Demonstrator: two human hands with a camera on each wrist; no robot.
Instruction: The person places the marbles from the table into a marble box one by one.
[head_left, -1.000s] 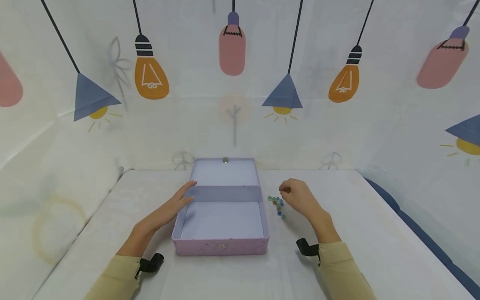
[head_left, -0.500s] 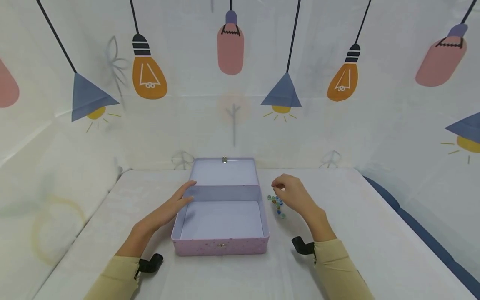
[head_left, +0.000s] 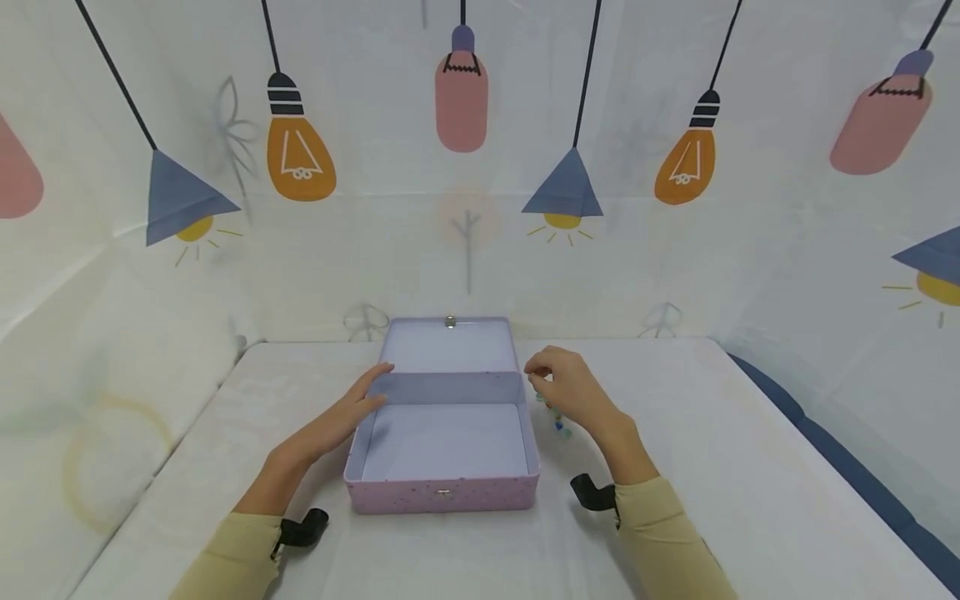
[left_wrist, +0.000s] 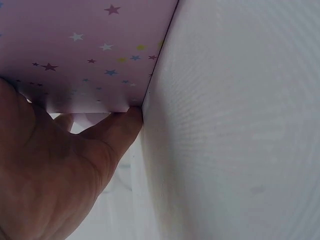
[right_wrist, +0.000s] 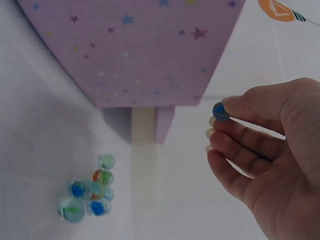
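Note:
A lilac box [head_left: 390, 497] printed with small stars sits on the table, its lid [head_left: 450, 348] tipped back at the far side; nothing lies inside. My left hand [head_left: 341, 421] rests against the box's left wall near the back corner, fingers extended. In the left wrist view its thumb [left_wrist: 120, 131] touches the side low down. Right of the box, my right hand [head_left: 573, 390] is raised near the rear right corner and pinches a blue glass marble [right_wrist: 220, 111] between thumb and fingertips. Several more marbles [right_wrist: 98, 208] lie below on the table, partly covered by that hand in the head view.
A white cloth covers the table [head_left: 660, 425]. Behind it hangs a pale backdrop [head_left: 405, 250] printed with lamps and bulbs. Each wrist wears a black camera mount, the left mount [head_left: 303, 527] and the right mount [head_left: 592, 493]. Dark blue material [head_left: 817, 442] runs along the right edge.
My right hand has moved left from over the marbles to beside the box's rear right corner, carrying the marble. My left hand and the box have stayed in place.

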